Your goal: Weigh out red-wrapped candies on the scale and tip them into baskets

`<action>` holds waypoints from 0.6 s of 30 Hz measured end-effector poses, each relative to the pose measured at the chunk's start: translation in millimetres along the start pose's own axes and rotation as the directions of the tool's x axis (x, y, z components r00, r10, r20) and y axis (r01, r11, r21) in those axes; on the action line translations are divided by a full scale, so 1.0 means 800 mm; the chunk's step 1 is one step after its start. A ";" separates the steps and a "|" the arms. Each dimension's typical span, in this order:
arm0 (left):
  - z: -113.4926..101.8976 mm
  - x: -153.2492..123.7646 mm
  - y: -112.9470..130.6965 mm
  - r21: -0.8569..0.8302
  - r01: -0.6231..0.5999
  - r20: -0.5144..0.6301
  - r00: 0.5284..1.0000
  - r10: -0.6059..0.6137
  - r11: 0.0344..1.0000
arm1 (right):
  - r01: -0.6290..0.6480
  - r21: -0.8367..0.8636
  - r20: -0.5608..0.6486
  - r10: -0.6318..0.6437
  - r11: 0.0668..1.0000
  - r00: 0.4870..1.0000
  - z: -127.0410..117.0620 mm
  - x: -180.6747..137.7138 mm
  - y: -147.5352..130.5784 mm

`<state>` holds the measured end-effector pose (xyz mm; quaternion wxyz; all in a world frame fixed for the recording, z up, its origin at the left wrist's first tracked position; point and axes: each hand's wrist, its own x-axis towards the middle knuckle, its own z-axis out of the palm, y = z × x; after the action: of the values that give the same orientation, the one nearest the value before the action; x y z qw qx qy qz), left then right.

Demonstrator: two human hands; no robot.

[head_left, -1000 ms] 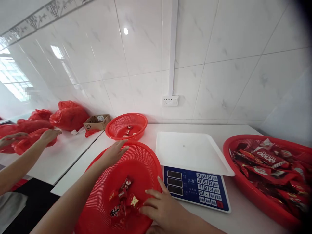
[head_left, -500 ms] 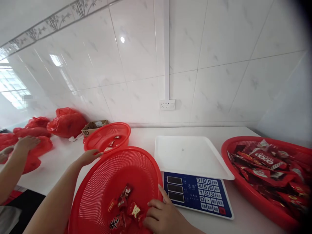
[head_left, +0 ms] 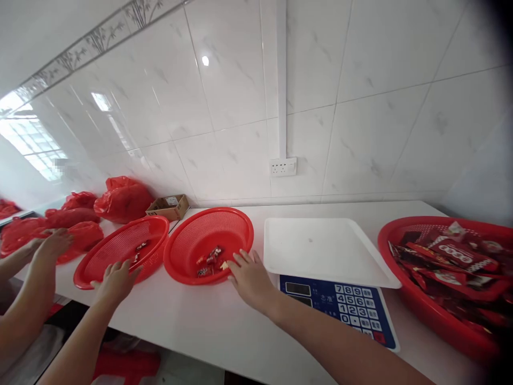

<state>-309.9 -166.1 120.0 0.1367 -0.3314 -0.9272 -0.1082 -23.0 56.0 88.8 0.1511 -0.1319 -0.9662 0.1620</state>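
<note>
In the lower middle of the frame the right hand (head_left: 252,278) lies open, its grip empty, fingers spread on the near rim of the middle red basket (head_left: 224,224). The candies (head_left: 209,262) sit inside, just left of its fingertips. The left hand (head_left: 115,279), also open, rests on the rim of the left red basket (head_left: 116,246), farther from them.

You face a wall of glossy white marbled tiles (head_left: 360,64) filling the upper frame, with a bamboo-patterned border strip (head_left: 92,40) at upper left. A white conduit (head_left: 281,80) drops down the centre to a socket (head_left: 283,167). A bright window reflection (head_left: 28,144) shows at left, and a white counter (head_left: 192,315) runs along the bottom.
</note>
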 end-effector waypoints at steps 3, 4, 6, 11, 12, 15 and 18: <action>0.020 -0.017 0.062 0.022 -0.065 0.013 0.998 0.065 0.998 | 0.012 0.061 -0.030 -0.010 0.998 1.000 -0.010 -0.001 0.006; 0.030 -0.024 0.087 -0.007 -0.178 0.042 0.983 0.178 0.984 | 0.010 0.091 -0.031 -0.007 0.996 1.000 -0.016 -0.010 0.008; 0.051 -0.038 0.137 -0.063 -0.341 0.081 0.935 0.346 0.938 | -0.012 0.136 -0.034 0.017 0.991 0.999 -0.030 -0.036 0.014; 0.097 -0.046 0.216 0.029 -0.462 -0.002 0.887 0.463 0.886 | -0.103 0.145 -0.142 0.124 0.984 0.982 -0.084 -0.128 0.056; 0.104 -0.040 0.222 0.047 -0.473 -0.048 0.879 0.475 0.880 | -0.150 0.128 -0.175 0.171 0.980 0.970 -0.097 -0.148 0.070; 0.120 -0.012 0.235 0.014 -0.491 -0.124 0.863 0.489 0.871 | -0.368 0.063 -0.294 0.370 0.928 0.881 -0.140 -0.210 0.122; 0.123 0.009 0.251 -0.058 -0.464 -0.069 0.885 0.460 0.884 | -0.605 -0.030 -0.354 0.557 0.796 0.751 -0.180 -0.270 0.175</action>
<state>-204.0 18.9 51.8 0.1711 -0.5445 -0.8130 -0.1150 252.7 157.4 115.1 0.2412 -0.4616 -0.8469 0.1072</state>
